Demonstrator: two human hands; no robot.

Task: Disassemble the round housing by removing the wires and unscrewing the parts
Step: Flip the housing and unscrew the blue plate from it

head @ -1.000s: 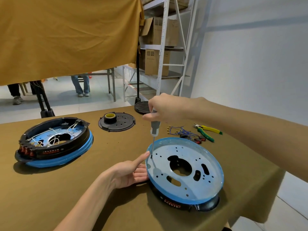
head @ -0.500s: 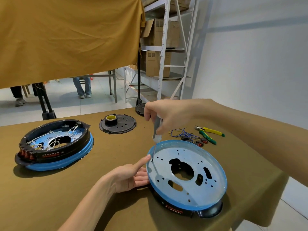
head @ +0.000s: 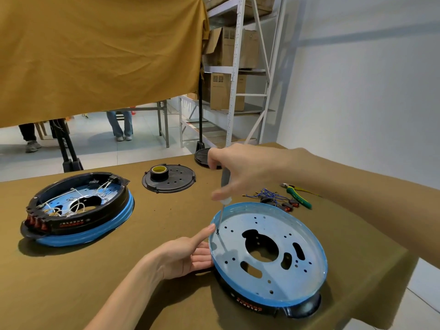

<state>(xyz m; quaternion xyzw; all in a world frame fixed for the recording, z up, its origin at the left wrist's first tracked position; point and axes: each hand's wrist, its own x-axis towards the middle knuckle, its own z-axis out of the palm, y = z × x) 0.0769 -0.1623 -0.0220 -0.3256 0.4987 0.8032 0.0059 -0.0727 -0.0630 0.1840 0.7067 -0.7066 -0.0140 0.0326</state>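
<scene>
A round housing (head: 273, 275) with a pale blue perforated plate and black base lies at the table's near right. My right hand (head: 240, 170) grips a grey-handled screwdriver (head: 225, 184) held upright, its tip set in a hole near the plate's left rim. My left hand (head: 185, 256) rests against the housing's left edge, thumb touching the rim beside the tip. A second housing (head: 78, 208), with white wires and red switches inside, sits at the left.
A black round cover (head: 176, 182) carrying a yellow tape roll (head: 159, 170) lies at the back. A bundle of blue wires (head: 271, 196) and green-handled pliers (head: 297, 196) lie right of my right hand. The table edge drops off close to the right.
My right hand's fingers have shifted around the screwdriver handle while the tip stays in the same hole. My left hand has stayed at the rim.
</scene>
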